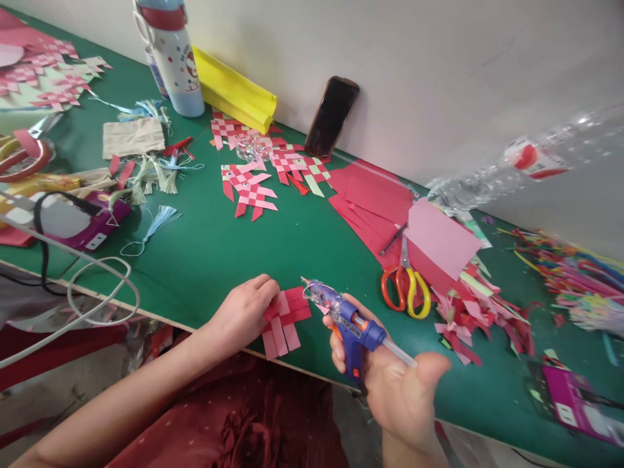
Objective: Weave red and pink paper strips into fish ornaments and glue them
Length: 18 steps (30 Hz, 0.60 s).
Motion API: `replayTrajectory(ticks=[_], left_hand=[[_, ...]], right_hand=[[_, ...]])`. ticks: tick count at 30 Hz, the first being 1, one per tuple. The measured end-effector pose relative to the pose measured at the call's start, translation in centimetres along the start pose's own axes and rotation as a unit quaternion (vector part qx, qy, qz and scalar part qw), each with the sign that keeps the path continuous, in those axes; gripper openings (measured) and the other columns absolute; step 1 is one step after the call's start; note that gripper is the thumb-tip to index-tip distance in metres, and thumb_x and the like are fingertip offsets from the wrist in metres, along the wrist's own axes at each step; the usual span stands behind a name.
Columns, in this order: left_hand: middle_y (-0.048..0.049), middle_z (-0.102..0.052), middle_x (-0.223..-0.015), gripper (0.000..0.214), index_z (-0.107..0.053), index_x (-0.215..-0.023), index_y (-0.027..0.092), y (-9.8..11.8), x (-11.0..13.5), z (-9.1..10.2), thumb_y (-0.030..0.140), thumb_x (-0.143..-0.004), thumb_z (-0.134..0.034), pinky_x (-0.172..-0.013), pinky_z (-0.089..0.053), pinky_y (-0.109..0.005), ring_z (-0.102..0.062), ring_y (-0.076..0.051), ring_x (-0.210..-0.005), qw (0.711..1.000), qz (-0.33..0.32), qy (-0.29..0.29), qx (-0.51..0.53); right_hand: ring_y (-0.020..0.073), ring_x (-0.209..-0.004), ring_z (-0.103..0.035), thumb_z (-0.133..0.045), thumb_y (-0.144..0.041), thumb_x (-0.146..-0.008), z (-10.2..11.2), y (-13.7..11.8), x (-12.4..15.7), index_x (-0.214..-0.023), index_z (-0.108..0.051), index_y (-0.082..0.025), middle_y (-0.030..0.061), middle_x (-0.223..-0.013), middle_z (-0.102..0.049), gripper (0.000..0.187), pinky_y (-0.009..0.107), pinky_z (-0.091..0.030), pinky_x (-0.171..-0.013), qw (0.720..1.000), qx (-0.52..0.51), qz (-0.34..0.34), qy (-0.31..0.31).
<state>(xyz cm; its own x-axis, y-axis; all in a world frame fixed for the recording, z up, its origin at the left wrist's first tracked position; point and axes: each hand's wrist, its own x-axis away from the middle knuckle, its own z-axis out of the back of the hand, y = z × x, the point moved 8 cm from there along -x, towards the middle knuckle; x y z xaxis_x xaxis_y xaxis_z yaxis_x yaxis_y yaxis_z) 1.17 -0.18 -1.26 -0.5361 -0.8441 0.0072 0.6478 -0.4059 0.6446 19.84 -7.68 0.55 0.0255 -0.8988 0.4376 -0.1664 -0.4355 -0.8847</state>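
On the counter (209,250), near side, I can't see all the woven paper (283,331): my left hand (247,308) covers and pinches some; my right hand (397,392) grips a glue gun (351,325).

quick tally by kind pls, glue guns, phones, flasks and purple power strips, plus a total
Glue gun: 1
Phone: 1
Flask: 1
Purple power strips: 2
Total: 5

Free green tabletop (287,240) beyond the left hand (249,308), scissors (405,261) an obstacle farther right
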Motion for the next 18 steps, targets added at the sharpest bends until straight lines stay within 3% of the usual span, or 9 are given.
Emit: replayTrajectory(ticks=[9,15,18], left_hand=[[0.0000,-0.049,-0.078,0.025,-0.040,-0.075,0.020,0.10,-0.13,0.06,-0.001,-0.062,-0.037,-0.062,-0.035,-0.025,-0.046,-0.014,-0.066,1.000,0.007,-0.005,-0.007],[0.0005,-0.048,-0.078,0.027,-0.042,-0.075,0.020,-0.03,-0.01,0.07,-0.003,-0.061,-0.038,-0.062,-0.035,-0.025,-0.045,-0.013,-0.066,1.000,0.000,0.006,-0.006],[0.0010,-0.048,-0.077,0.026,-0.041,-0.074,0.020,-0.01,-0.01,0.08,-0.004,-0.063,-0.038,-0.061,-0.034,-0.024,-0.045,-0.013,-0.065,1.000,-0.005,0.015,-0.005]], right_hand=[[0.0251,-0.065,-0.058,0.002,-0.093,-0.065,-0.18,-0.64,-0.20,-0.121,-0.059,-0.026,0.0165,-0.104,-0.069,0.107,0.041,-0.048,-0.058,0.999,0.023,-0.012,0.032],[0.0257,-0.065,-0.059,0.017,-0.090,-0.059,-0.17,-0.81,-0.24,-0.130,-0.049,-0.021,0.0186,-0.105,-0.068,0.119,0.041,-0.047,-0.057,0.999,0.047,0.008,0.026],[0.0246,-0.064,-0.058,0.013,-0.090,-0.064,-0.18,-0.69,-0.29,-0.129,-0.049,-0.022,0.0170,-0.101,-0.068,0.113,0.039,-0.047,-0.055,0.999,0.043,0.017,0.016]])
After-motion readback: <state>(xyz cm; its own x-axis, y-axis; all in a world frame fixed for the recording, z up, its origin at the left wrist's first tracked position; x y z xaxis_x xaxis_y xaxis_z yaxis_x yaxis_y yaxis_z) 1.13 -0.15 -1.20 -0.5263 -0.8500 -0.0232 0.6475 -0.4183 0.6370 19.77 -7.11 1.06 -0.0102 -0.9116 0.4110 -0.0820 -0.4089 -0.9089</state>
